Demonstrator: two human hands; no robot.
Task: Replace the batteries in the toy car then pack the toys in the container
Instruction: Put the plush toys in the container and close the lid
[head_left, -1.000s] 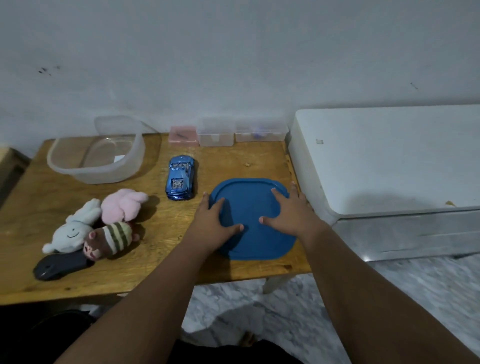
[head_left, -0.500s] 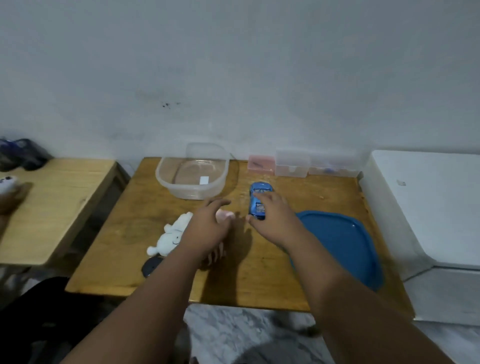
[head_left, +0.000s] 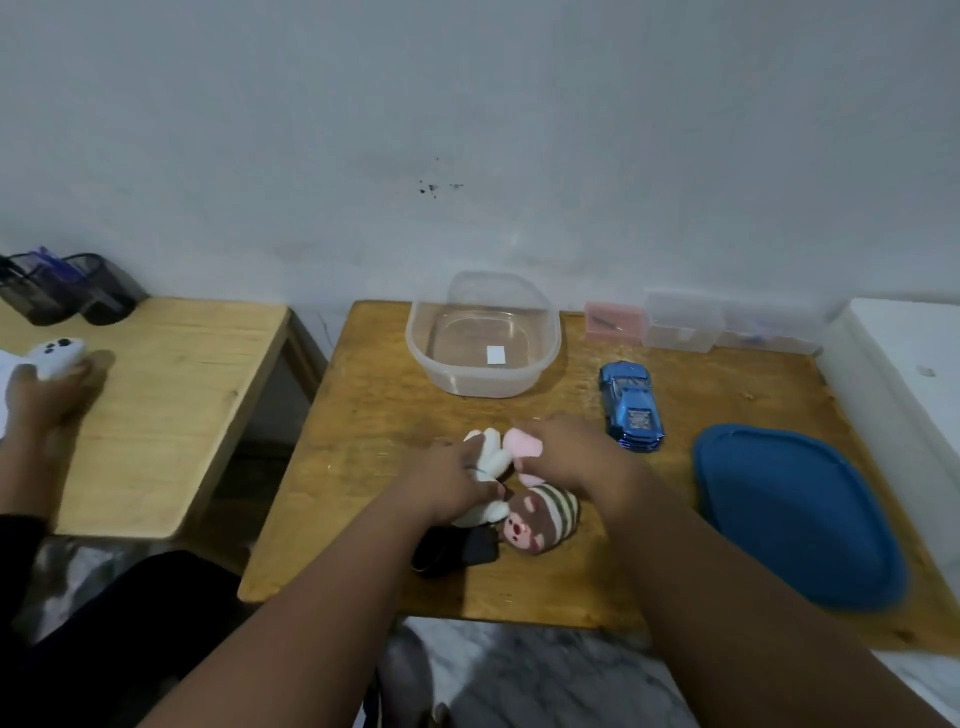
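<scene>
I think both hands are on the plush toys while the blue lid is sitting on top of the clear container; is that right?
Not quite: the head view shows the blue lid lying flat on the table, right of the open clear container. The left hand and right hand are indeed on the plush toys.

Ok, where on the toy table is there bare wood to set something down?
Bare wood: the left strip of the table, from the clear container to the front corner; also the back right, bordered by the blue car, the small boxes and the blue lid. Crowded: the centre, where the left hand and right hand grip plush toys.
</scene>
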